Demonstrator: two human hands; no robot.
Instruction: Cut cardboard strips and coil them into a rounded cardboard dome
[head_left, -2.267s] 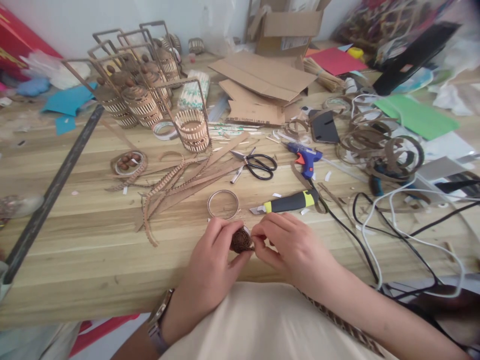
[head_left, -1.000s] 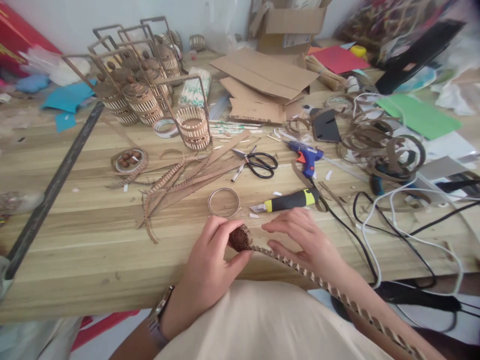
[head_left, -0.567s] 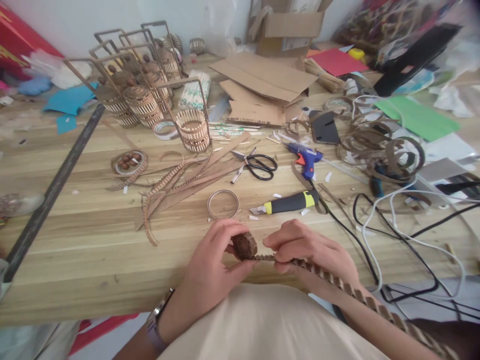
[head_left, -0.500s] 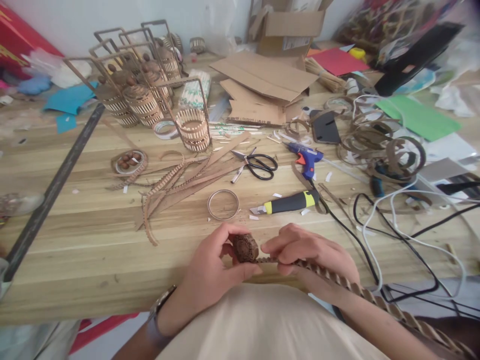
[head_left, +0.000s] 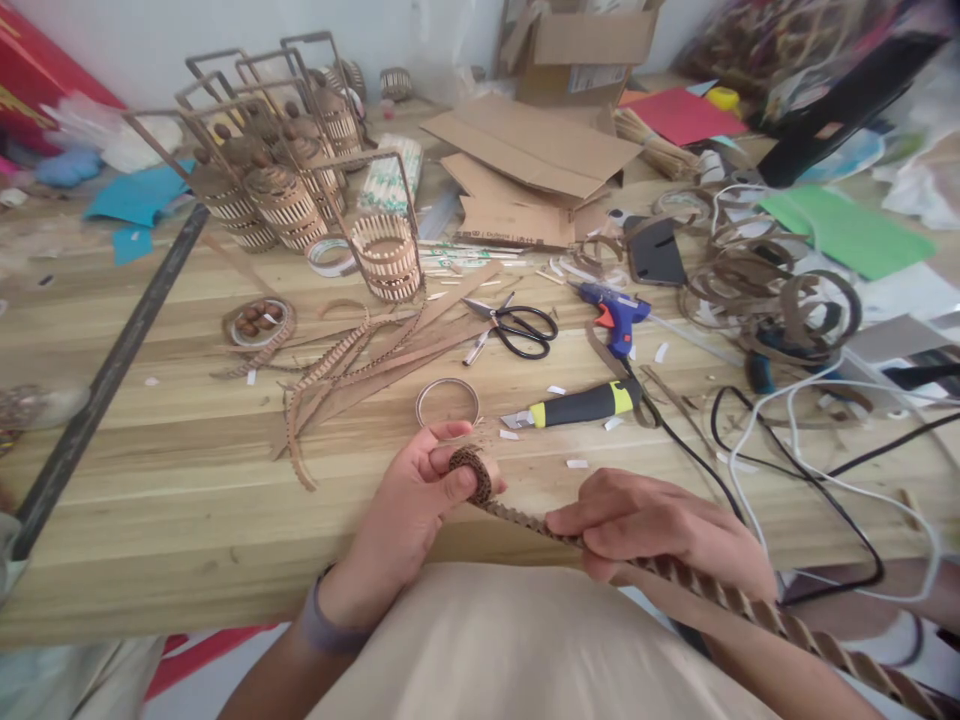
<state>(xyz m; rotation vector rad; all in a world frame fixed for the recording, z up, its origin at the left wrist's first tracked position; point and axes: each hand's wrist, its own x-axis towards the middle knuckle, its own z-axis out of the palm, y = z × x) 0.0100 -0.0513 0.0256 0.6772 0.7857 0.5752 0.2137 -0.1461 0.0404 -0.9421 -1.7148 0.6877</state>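
A small coil of corrugated cardboard (head_left: 480,474) is gripped in my left hand (head_left: 409,500), the thumb lying across its face. From the coil a long corrugated cardboard strip (head_left: 517,518) runs to the right. My right hand (head_left: 660,525) pinches this strip a short way from the coil; its tail passes under the wrist and off the lower right corner. Just beyond my left hand lies a thin ring (head_left: 448,404). A utility knife (head_left: 581,403) with black and yellow handle rests beyond my right hand, its blade pointing left.
Black-handled scissors (head_left: 521,330), a blue glue gun (head_left: 616,312) and loose cardboard strips (head_left: 352,375) lie farther back. Lantern-like stick baskets (head_left: 285,205) stand at the back left. Cables (head_left: 795,450) and strip rolls (head_left: 765,280) crowd the right. Cardboard sheets (head_left: 532,150) lie at the back.
My left hand has turned the coil and shifted slightly left and up, its thumb now on the coil's face. My right hand has slid right along the strip, so more strip shows between the hands.
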